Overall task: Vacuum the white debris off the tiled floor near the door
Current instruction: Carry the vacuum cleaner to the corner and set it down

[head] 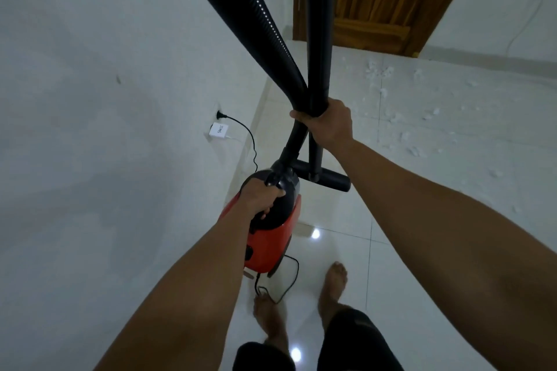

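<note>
- Head view, and both hands are busy: the left hand (262, 197) is wrapped round the black top handle of the red vacuum cleaner (271, 241), fingers curled tight.
- The right hand (330, 125) clamps two black tubes together, the ribbed hose (259, 9) and the smooth wand (319, 39), right where they cross.
- Below that grip the wand ends in a T-shaped floor nozzle (327, 179), just beside the vacuum cleaner's black top. Whether the nozzle touches the tiles, I cannot tell.
- White debris (401, 135) lies scattered over the tiled floor (422, 250) ahead and to the right, reaching up near the wooden door (382, 0) and well apart from the nozzle.
- Over on the left wall (90, 99), a black plug (221, 114) sits in a socket, with a white adapter (219, 131) just under it.
- A black power cord (289, 277) loops out of the rear of the vacuum cleaner, down by the person's bare feet (333, 280) on the glossy tiles.
</note>
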Demonstrator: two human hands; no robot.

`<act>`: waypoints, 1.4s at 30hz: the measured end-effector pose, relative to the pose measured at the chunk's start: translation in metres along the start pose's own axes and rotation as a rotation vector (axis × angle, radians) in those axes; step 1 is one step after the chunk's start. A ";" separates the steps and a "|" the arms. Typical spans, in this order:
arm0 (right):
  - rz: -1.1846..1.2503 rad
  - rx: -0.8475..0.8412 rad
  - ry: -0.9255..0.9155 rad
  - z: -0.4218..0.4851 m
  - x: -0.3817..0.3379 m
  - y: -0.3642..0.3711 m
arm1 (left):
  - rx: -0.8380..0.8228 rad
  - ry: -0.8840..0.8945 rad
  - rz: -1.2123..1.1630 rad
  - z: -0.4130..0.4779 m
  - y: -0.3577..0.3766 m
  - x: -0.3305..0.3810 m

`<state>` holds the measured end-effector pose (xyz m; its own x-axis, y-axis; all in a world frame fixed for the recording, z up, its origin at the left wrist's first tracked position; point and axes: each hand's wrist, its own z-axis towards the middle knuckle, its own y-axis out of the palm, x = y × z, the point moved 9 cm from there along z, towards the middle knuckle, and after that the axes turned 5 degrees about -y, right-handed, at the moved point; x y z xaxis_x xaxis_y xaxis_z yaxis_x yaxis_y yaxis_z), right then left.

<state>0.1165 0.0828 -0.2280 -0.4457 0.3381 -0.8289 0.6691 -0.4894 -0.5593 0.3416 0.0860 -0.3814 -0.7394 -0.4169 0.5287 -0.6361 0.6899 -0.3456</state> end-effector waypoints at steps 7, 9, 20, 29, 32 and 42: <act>-0.032 0.043 -0.010 -0.030 0.027 -0.077 | -0.027 0.067 0.052 -0.030 0.068 0.020; -0.043 0.047 -0.006 -0.035 0.043 -0.103 | -0.027 0.073 0.047 -0.036 0.095 0.029; -0.029 0.037 0.040 -0.069 0.136 -0.205 | -0.029 0.062 0.010 -0.066 0.239 0.036; -0.057 -0.023 0.084 -0.091 0.187 -0.195 | -0.046 -0.006 0.027 -0.060 0.286 -0.008; -0.050 -0.053 0.108 -0.097 0.199 -0.184 | -0.048 -0.017 0.071 -0.054 0.286 -0.023; -0.040 -0.095 0.209 -0.114 0.230 -0.105 | 0.047 -0.068 0.153 -0.017 0.250 -0.090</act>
<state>0.0116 0.3037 -0.3593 -0.3471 0.5193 -0.7809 0.7109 -0.3974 -0.5802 0.2528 0.3062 -0.5023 -0.8408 -0.3487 0.4141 -0.5231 0.7205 -0.4553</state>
